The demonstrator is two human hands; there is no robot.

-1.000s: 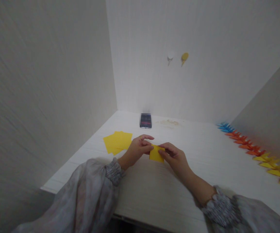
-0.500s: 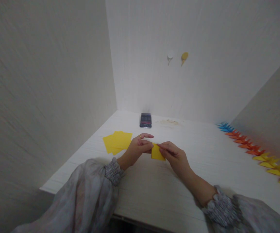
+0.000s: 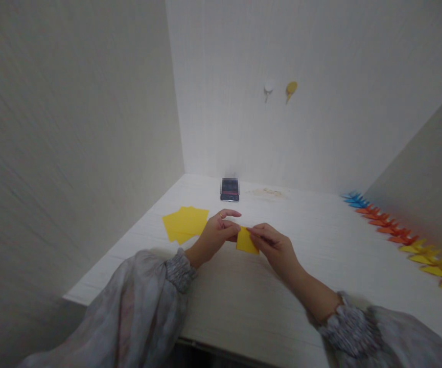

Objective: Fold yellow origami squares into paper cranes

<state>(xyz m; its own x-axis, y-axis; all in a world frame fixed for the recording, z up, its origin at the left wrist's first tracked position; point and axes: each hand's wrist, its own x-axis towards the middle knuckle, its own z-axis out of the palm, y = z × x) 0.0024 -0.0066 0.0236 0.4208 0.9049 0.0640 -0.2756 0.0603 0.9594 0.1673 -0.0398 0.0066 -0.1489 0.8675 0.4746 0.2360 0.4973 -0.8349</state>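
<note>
Both hands meet over the middle of the desk (image 3: 320,255), a folded yellow paper (image 3: 247,241) between them, just above the surface. The left hand (image 3: 215,236) pinches its left edge with thumb and fingers, index finger lifted; the right hand (image 3: 276,245) pinches the upper right edge. It looks like a fold in the making: a flap being lined up. The crease calls for matched edges and a firm press along the line.

Loose yellow sheets (image 3: 184,223) lie near the desk's left edge. A row of folded paper pieces (image 3: 404,237), blue through orange to yellow, runs along the right edge. As for writing, none can be read: the small dark device (image 3: 230,189) at the back edge is blurred.
</note>
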